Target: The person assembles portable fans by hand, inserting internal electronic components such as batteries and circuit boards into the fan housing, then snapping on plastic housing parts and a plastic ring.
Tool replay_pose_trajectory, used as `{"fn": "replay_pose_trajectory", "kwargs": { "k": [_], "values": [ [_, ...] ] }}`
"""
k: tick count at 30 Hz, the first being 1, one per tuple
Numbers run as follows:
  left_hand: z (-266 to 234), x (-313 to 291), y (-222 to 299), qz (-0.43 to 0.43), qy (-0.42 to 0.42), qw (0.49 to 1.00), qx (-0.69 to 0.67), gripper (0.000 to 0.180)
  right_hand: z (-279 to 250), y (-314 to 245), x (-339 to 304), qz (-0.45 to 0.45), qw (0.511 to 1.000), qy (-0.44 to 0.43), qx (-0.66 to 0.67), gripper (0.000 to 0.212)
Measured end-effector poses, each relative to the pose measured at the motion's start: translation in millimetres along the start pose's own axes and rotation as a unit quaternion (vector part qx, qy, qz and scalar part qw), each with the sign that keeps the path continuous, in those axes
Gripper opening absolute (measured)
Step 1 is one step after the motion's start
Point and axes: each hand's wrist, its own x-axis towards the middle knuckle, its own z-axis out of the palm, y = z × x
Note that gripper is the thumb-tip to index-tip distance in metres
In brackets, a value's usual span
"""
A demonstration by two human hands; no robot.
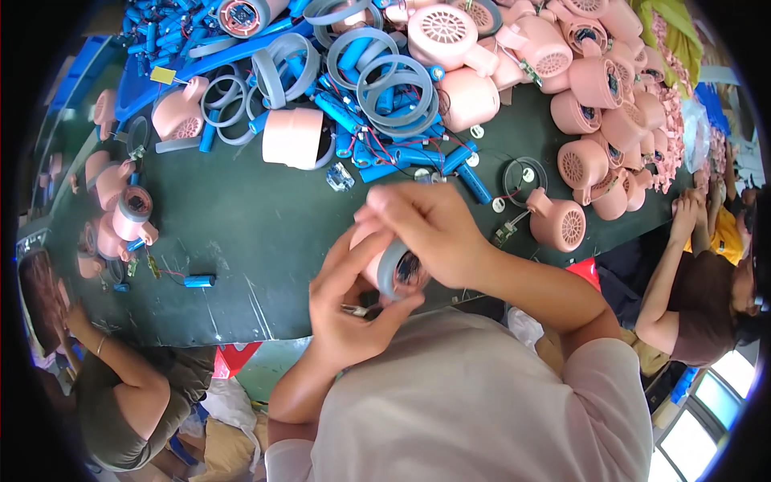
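Close to my body, at the table's front edge, my left hand (349,309) wraps round a small pink fan housing (367,255). A grey ring (393,269) sits round its open end, which is tilted toward me and shows dark parts and wires inside. My right hand (442,233) is closed over the housing's far side, fingers bent and slightly blurred; part of its grip is hidden. A small shiny metal piece (353,309) shows by my left palm, its kind unclear. Beyond my hands lies a clear plastic part (340,177).
Blue cylindrical batteries (337,112) with wires and grey rings (397,92) are heaped at the back. Pink housings (594,80) pile up at the right; more (112,185) stand at the left. A loose battery (199,281) lies left. Co-workers sit on both sides.
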Motion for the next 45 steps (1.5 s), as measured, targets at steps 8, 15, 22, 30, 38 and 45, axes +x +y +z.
{"fn": "replay_pose_trajectory", "kwargs": {
  "k": [8, 15, 22, 30, 38, 45],
  "values": [
    [-48.6, 10.8, 12.9, 0.072, 0.043, 0.898, 0.432, 0.083, -73.0, -60.7, 9.5, -0.382, 0.768, 0.154, -0.49, 0.021],
    [-53.2, -13.8, -1.5, -0.029, 0.21, 0.955, 0.206, 0.025, -115.5, -74.7, 39.2, -0.421, 0.721, 0.146, -0.531, 0.018],
    [-32.9, -14.7, 1.3, 0.075, 0.127, 0.947, 0.284, 0.024, -117.6, -75.6, 88.2, -0.417, 0.74, 0.101, -0.518, 0.022],
    [-36.1, -14.5, 2.9, 0.076, 0.091, 0.965, 0.233, 0.024, -114.4, -93.5, 106.7, -0.525, 0.76, 0.031, -0.381, 0.011],
    [-29.9, -4.1, -3.1, 0.011, 0.119, 0.992, -0.042, 0.026, -28.2, -47.5, -8.8, -0.298, 0.933, -0.042, -0.198, 0.014],
    [-18.2, 6.2, 1.7, 0.029, 0.138, 0.99, -0.025, 0.021, 7.9, 8.0, -1.2, -0.409, 0.851, 0.041, -0.326, 0.02]
  ]
}}
